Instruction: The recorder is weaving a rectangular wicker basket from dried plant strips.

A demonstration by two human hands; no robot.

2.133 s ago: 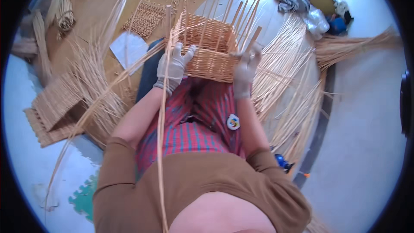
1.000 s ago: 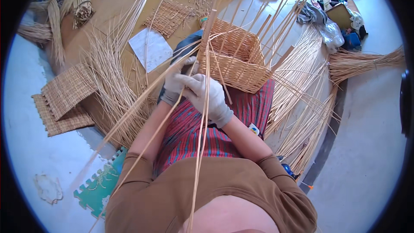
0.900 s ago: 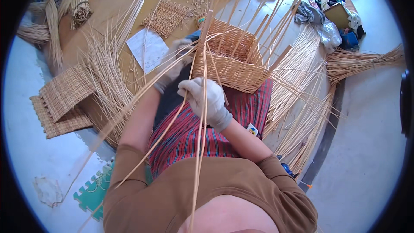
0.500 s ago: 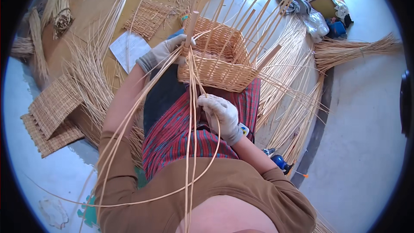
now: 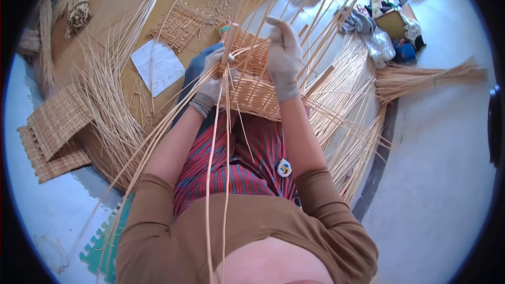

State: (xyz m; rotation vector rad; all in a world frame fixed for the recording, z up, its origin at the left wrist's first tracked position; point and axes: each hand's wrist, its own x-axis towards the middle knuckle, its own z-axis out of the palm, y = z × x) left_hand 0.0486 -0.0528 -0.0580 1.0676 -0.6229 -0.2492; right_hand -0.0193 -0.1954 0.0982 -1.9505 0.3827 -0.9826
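The wicker basket [image 5: 250, 97], beyond the striped cloth [image 5: 263, 181], looks light and springy, best held by its stiff corner post [image 5: 230, 43], where the left hand's [image 5: 212, 80] fingers clamp; whether the right hand's [image 5: 284, 62] raised fingers grip anything, I cannot tell.

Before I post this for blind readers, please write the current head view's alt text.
A person's gloved left hand grips a corner of a woven basket at their lap, and the gloved right hand is raised across its right side. Long canes trail from that corner; flat woven panels lie to the left.
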